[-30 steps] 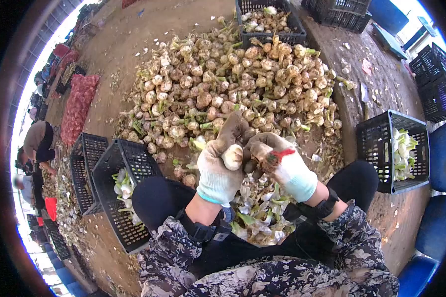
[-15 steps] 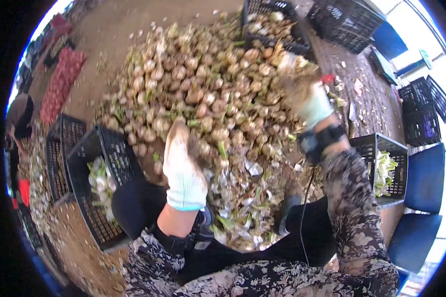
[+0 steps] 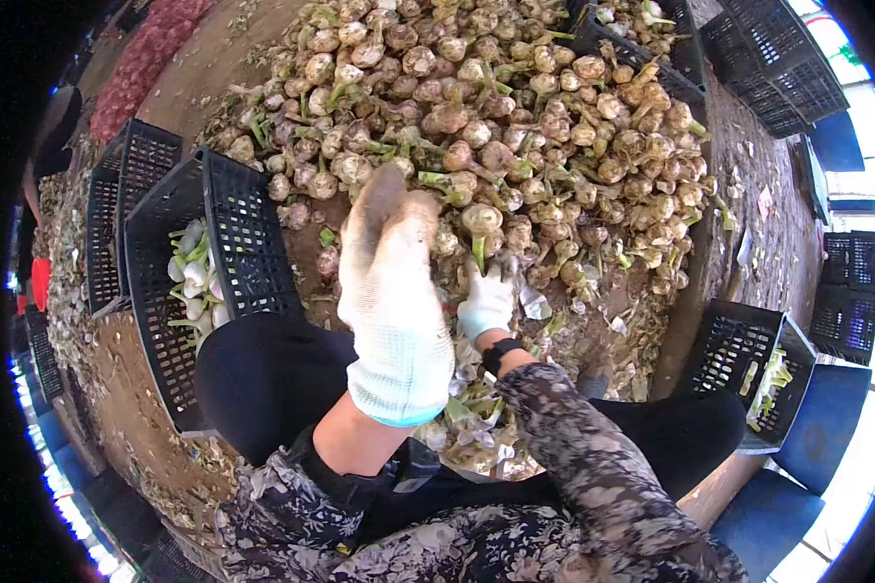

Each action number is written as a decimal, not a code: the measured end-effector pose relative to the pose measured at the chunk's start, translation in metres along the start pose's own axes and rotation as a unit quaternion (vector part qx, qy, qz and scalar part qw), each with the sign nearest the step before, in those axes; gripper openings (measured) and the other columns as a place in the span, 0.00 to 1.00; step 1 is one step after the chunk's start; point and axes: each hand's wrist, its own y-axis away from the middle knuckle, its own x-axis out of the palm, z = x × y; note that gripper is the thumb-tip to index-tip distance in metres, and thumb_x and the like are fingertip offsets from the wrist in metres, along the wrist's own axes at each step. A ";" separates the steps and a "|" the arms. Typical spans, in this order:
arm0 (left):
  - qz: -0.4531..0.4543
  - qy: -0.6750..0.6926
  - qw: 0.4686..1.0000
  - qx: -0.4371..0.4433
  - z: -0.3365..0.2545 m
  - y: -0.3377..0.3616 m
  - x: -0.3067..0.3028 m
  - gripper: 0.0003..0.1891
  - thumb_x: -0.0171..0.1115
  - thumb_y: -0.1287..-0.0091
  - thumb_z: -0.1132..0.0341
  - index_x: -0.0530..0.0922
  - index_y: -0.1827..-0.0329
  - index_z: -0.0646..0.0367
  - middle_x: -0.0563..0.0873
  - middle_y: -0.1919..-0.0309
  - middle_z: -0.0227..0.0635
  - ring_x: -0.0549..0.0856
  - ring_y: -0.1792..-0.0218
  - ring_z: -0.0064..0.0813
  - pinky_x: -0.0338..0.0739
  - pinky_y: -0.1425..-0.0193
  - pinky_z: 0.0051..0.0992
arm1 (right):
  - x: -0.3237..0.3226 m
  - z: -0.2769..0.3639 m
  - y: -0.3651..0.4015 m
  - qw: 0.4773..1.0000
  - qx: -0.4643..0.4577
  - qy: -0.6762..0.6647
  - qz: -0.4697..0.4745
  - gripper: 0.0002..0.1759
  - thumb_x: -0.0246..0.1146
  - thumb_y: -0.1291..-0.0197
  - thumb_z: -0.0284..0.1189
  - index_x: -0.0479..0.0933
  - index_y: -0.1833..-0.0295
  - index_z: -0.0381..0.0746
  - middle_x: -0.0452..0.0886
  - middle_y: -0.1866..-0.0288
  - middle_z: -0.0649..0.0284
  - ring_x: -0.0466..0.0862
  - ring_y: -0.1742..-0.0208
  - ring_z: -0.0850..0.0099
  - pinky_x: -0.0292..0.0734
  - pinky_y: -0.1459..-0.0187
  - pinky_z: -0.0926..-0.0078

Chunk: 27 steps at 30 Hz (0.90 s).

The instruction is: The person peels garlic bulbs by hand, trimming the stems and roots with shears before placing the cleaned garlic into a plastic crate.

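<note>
My left hand (image 3: 394, 291), in a white knitted glove with brown-stained fingers, is raised over the near side of a heap of garlic bulbs (image 3: 418, 62). Its fingers are closed together, and whatever they may hold is hidden from me. Lower and to the right, my right hand (image 3: 489, 299), also gloved, reaches into the heap's near edge. Its thumb and fingers are around the green stem of one garlic bulb (image 3: 481, 221), whose round head points away from me. Loose skins and cut leaves (image 3: 476, 413) lie below the hands, between my legs.
On my left a black crate (image 3: 253, 233) holds white trimmed garlic (image 3: 194, 277). Another black crate (image 3: 715, 350) on my right contains pale green-white pieces (image 3: 773, 384). A crate of bulbs (image 3: 685, 68) stands behind the heap, near stacked crates (image 3: 773, 63). Red mesh sacks (image 3: 151, 63) lie far left.
My right hand has swung from the heap's far right side down and left to its near edge, by a bulb's stem. My left hand has risen closer to the camera. The view has shifted.
</note>
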 end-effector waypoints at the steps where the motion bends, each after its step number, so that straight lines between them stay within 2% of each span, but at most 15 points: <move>1: -0.017 0.075 0.995 -0.071 -0.004 0.003 0.005 0.23 0.55 0.37 0.69 0.66 0.40 0.68 0.71 0.42 0.42 0.71 0.43 0.29 0.63 0.38 0.25 | 0.006 0.005 -0.002 0.999 0.032 -0.005 -0.014 0.26 0.59 0.54 0.28 0.72 0.44 0.48 0.76 0.56 0.52 0.77 0.55 0.56 0.71 0.50 0.63; 3: 0.007 -0.036 0.997 0.067 0.007 0.002 0.004 0.22 0.50 0.35 0.63 0.68 0.43 0.70 0.78 0.56 0.38 0.77 0.57 0.25 0.72 0.55 0.23 | 0.009 0.002 -0.005 0.997 0.063 -0.011 -0.031 0.28 0.61 0.54 0.28 0.72 0.43 0.50 0.77 0.53 0.52 0.77 0.53 0.56 0.71 0.50 0.64; 4: 0.009 -0.035 0.997 0.072 0.007 0.003 0.004 0.22 0.50 0.35 0.63 0.68 0.43 0.70 0.78 0.56 0.38 0.77 0.57 0.25 0.72 0.55 0.23 | -0.001 -0.007 -0.011 0.978 0.092 -0.175 0.068 0.29 0.62 0.53 0.27 0.70 0.41 0.50 0.75 0.48 0.52 0.75 0.49 0.58 0.70 0.48 0.66; 5: -0.010 0.009 1.000 0.023 0.006 0.002 0.005 0.22 0.51 0.36 0.63 0.69 0.43 0.70 0.78 0.56 0.37 0.77 0.58 0.24 0.71 0.56 0.22 | -0.010 -0.020 -0.016 0.922 0.117 -0.333 0.161 0.31 0.63 0.52 0.27 0.68 0.38 0.49 0.73 0.43 0.52 0.74 0.45 0.60 0.70 0.46 0.68; 8: 0.019 0.072 0.996 -0.053 0.009 -0.002 0.004 0.21 0.54 0.37 0.64 0.70 0.44 0.70 0.79 0.57 0.36 0.77 0.60 0.22 0.71 0.58 0.20 | -0.081 -0.041 -0.004 0.703 0.058 -0.688 0.172 0.41 0.67 0.49 0.32 0.55 0.33 0.33 0.65 0.36 0.52 0.65 0.36 0.67 0.58 0.37 0.76; 9: 0.060 0.084 0.991 -0.085 0.009 0.000 0.003 0.21 0.55 0.38 0.65 0.71 0.45 0.69 0.80 0.56 0.35 0.78 0.61 0.21 0.71 0.58 0.20 | -0.113 -0.047 0.001 0.816 -0.017 -0.568 0.103 0.46 0.70 0.52 0.32 0.51 0.31 0.35 0.64 0.35 0.52 0.65 0.36 0.67 0.58 0.36 0.75; 11: 0.176 -0.041 0.975 -0.132 -0.006 0.006 0.014 0.23 0.57 0.39 0.64 0.69 0.42 0.67 0.80 0.54 0.37 0.78 0.58 0.22 0.72 0.54 0.20 | -0.209 -0.034 0.023 0.800 -0.062 -0.578 0.150 0.51 0.71 0.58 0.29 0.49 0.31 0.33 0.69 0.39 0.53 0.66 0.37 0.63 0.61 0.37 0.70; 15: 0.448 -0.040 0.867 -0.215 -0.002 0.028 0.033 0.28 0.66 0.44 0.65 0.69 0.43 0.69 0.79 0.53 0.40 0.77 0.52 0.24 0.70 0.46 0.20 | -0.288 -0.030 0.057 0.935 -0.283 -0.212 0.017 0.44 0.65 0.65 0.20 0.58 0.35 0.34 0.70 0.42 0.49 0.68 0.40 0.52 0.63 0.40 0.63; 17: 0.455 -0.167 0.847 -0.220 -0.020 0.033 0.039 0.26 0.66 0.43 0.66 0.69 0.44 0.69 0.81 0.56 0.38 0.77 0.55 0.19 0.72 0.48 0.20 | -0.283 -0.037 0.065 0.912 -0.350 -0.208 -0.055 0.43 0.65 0.66 0.18 0.61 0.36 0.34 0.69 0.41 0.49 0.67 0.40 0.53 0.63 0.40 0.63; 19: 0.392 0.014 0.892 -0.223 0.001 0.034 0.037 0.25 0.66 0.43 0.66 0.70 0.44 0.68 0.81 0.57 0.37 0.78 0.57 0.19 0.73 0.52 0.19 | -0.289 -0.033 0.076 0.901 -0.213 -0.354 -0.131 0.36 0.67 0.61 0.19 0.63 0.41 0.32 0.70 0.41 0.52 0.75 0.46 0.59 0.68 0.44 0.72; 22: 0.298 0.217 0.888 -0.274 0.005 0.031 0.040 0.25 0.62 0.41 0.70 0.66 0.42 0.67 0.79 0.56 0.36 0.79 0.59 0.22 0.75 0.52 0.22 | -0.248 -0.073 0.066 0.625 -0.033 -0.763 -0.158 0.25 0.65 0.47 0.30 0.66 0.44 0.38 0.77 0.61 0.62 0.77 0.68 0.72 0.75 0.66 0.72; 23: 0.298 0.248 0.878 -0.283 -0.002 0.033 0.043 0.25 0.60 0.41 0.72 0.65 0.41 0.67 0.77 0.54 0.36 0.78 0.58 0.22 0.75 0.51 0.23 | -0.241 -0.076 0.074 0.681 0.021 -0.722 -0.124 0.20 0.62 0.43 0.37 0.69 0.49 0.38 0.76 0.66 0.64 0.76 0.71 0.75 0.72 0.72 0.77; 25: 0.329 0.176 0.901 -0.223 -0.002 0.039 0.046 0.26 0.61 0.42 0.73 0.64 0.40 0.67 0.77 0.53 0.36 0.78 0.57 0.22 0.74 0.51 0.23 | -0.218 -0.071 0.081 0.624 0.077 -0.778 0.016 0.19 0.59 0.40 0.43 0.70 0.53 0.39 0.76 0.68 0.66 0.76 0.71 0.76 0.72 0.72 0.78; 26: 0.350 0.111 0.916 -0.162 -0.001 0.043 0.049 0.27 0.61 0.43 0.74 0.64 0.40 0.66 0.76 0.52 0.35 0.77 0.55 0.22 0.74 0.51 0.22 | -0.204 -0.067 0.077 0.753 0.007 -0.654 -0.074 0.20 0.56 0.40 0.47 0.70 0.55 0.40 0.76 0.68 0.66 0.76 0.71 0.76 0.73 0.71 0.77; 27: 0.370 0.014 0.926 -0.071 -0.005 0.047 0.052 0.28 0.64 0.48 0.76 0.65 0.43 0.65 0.74 0.52 0.35 0.76 0.52 0.23 0.73 0.49 0.22 | -0.186 -0.072 0.069 0.760 -0.025 -0.641 -0.103 0.19 0.55 0.38 0.44 0.70 0.53 0.40 0.76 0.66 0.67 0.77 0.68 0.77 0.74 0.68 0.77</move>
